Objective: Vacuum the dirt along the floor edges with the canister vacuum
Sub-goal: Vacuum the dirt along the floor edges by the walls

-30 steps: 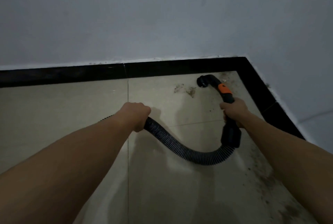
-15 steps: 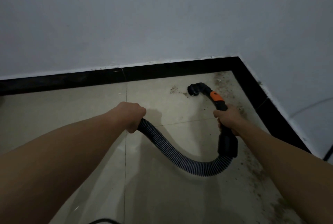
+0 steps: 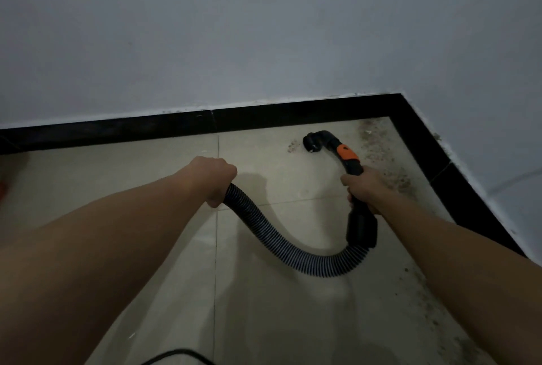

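Nozzle [image 3: 311, 141] sits near corner baseboard [image 3: 293, 114]. Left hand [image 3: 214, 181] grips one hose [image 3: 281, 243]; right hand [image 3: 362, 185] grips handle [image 3: 356, 169].

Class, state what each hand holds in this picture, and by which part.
The left hand grips the vacuum's ribbed hose partway along; the right hand grips its black handle tube behind the orange collar.

Both arms reach forward (bare), left hand [image 3: 214, 180] gripping the hose [image 3: 272, 235], right hand [image 3: 363, 187] the handle [image 3: 361, 226].
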Action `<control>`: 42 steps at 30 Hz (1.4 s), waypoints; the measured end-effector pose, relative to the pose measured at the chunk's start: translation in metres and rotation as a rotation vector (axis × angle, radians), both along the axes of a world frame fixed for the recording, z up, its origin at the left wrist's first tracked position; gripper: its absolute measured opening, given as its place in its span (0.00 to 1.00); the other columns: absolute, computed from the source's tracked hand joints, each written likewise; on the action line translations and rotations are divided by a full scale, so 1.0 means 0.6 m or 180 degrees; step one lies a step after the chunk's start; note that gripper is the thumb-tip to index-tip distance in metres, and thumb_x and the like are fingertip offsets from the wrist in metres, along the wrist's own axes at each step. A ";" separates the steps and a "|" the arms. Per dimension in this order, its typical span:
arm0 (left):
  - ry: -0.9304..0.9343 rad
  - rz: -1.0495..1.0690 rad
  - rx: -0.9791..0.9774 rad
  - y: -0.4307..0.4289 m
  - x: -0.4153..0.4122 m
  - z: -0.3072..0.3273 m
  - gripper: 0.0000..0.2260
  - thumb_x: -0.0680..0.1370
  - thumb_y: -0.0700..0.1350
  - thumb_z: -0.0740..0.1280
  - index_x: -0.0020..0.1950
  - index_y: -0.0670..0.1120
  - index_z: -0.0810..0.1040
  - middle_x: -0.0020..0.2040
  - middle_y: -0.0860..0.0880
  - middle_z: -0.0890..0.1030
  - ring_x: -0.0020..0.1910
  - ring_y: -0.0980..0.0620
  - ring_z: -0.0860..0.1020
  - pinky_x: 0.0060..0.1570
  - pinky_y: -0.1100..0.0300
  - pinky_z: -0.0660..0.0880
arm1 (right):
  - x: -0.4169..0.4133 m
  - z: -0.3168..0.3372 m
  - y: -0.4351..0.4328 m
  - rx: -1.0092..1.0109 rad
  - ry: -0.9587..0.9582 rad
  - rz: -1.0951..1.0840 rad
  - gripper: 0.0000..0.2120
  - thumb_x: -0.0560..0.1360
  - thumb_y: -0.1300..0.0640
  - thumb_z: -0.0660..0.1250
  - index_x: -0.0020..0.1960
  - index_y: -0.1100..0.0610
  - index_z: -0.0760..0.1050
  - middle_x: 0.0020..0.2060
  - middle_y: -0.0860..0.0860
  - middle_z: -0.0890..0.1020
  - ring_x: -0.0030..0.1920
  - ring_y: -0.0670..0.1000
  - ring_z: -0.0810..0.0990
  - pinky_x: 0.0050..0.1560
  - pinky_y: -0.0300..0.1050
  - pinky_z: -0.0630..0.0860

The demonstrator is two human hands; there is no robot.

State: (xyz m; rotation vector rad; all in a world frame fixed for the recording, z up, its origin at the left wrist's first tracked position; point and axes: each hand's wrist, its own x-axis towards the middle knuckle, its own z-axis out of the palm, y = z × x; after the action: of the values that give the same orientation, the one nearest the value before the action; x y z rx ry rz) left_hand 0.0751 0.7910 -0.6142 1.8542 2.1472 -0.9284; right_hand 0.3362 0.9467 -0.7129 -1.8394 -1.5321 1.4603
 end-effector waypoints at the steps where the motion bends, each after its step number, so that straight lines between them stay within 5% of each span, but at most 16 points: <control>1: -0.0009 0.0066 0.0007 -0.009 -0.010 -0.001 0.18 0.71 0.46 0.73 0.59 0.47 0.73 0.46 0.49 0.74 0.44 0.50 0.76 0.41 0.58 0.74 | -0.015 0.000 0.004 0.0033 -0.0010 0.0028 0.13 0.74 0.61 0.68 0.57 0.63 0.71 0.35 0.59 0.75 0.27 0.54 0.73 0.28 0.45 0.73; 7: -0.0084 0.0235 -0.0010 -0.048 -0.038 -0.015 0.18 0.72 0.45 0.72 0.59 0.47 0.73 0.48 0.49 0.76 0.48 0.50 0.78 0.48 0.56 0.78 | -0.061 -0.002 0.004 0.0247 -0.0205 0.0186 0.14 0.73 0.59 0.69 0.56 0.60 0.71 0.38 0.59 0.78 0.30 0.56 0.77 0.33 0.48 0.77; 14: -0.0043 0.0001 -0.0127 -0.031 -0.012 -0.013 0.19 0.71 0.45 0.74 0.59 0.46 0.73 0.48 0.48 0.75 0.45 0.50 0.76 0.43 0.58 0.74 | -0.046 0.009 -0.053 0.0286 -0.0495 0.0660 0.12 0.73 0.58 0.68 0.55 0.58 0.71 0.40 0.58 0.78 0.30 0.56 0.77 0.33 0.48 0.77; 20: -0.0066 -0.0163 -0.0150 -0.012 0.006 -0.017 0.20 0.70 0.45 0.74 0.59 0.47 0.72 0.47 0.49 0.74 0.45 0.50 0.75 0.44 0.58 0.74 | -0.009 0.012 -0.089 0.0468 -0.0709 0.0444 0.15 0.70 0.55 0.69 0.55 0.57 0.72 0.42 0.60 0.80 0.36 0.61 0.81 0.40 0.59 0.82; 23: 0.0081 -0.0288 -0.0302 -0.012 0.001 -0.025 0.19 0.70 0.46 0.74 0.59 0.47 0.73 0.49 0.49 0.76 0.44 0.51 0.75 0.43 0.58 0.73 | -0.015 0.006 -0.159 0.0505 -0.0763 0.0371 0.14 0.71 0.54 0.68 0.53 0.57 0.72 0.43 0.59 0.80 0.39 0.60 0.81 0.38 0.52 0.80; 30: 0.0267 -0.0525 -0.0382 0.010 0.018 -0.020 0.17 0.71 0.45 0.71 0.58 0.48 0.73 0.53 0.49 0.77 0.50 0.50 0.78 0.45 0.57 0.75 | 0.029 -0.046 -0.318 0.0290 -0.0367 -0.1003 0.10 0.77 0.56 0.66 0.55 0.58 0.70 0.37 0.52 0.74 0.34 0.51 0.75 0.33 0.43 0.69; 36: 0.0235 -0.0741 0.0121 0.060 0.066 -0.009 0.16 0.72 0.46 0.70 0.58 0.47 0.73 0.51 0.48 0.77 0.46 0.49 0.77 0.41 0.57 0.71 | 0.086 -0.043 -0.235 0.0384 -0.0394 -0.1533 0.14 0.76 0.57 0.67 0.59 0.60 0.71 0.47 0.59 0.77 0.44 0.57 0.75 0.45 0.46 0.72; 42: 0.0012 -0.0447 0.0395 0.077 0.068 -0.013 0.15 0.73 0.46 0.70 0.58 0.47 0.72 0.45 0.49 0.72 0.42 0.50 0.73 0.40 0.58 0.70 | 0.136 -0.040 -0.064 0.0322 -0.0612 -0.1574 0.18 0.74 0.53 0.67 0.60 0.60 0.71 0.50 0.61 0.79 0.46 0.62 0.81 0.46 0.54 0.79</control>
State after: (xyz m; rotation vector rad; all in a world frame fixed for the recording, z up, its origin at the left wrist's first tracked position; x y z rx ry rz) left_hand 0.1159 0.8374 -0.6218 2.0866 2.1449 -0.8422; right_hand 0.4176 0.9085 -0.7369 -2.1444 -1.0861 0.9857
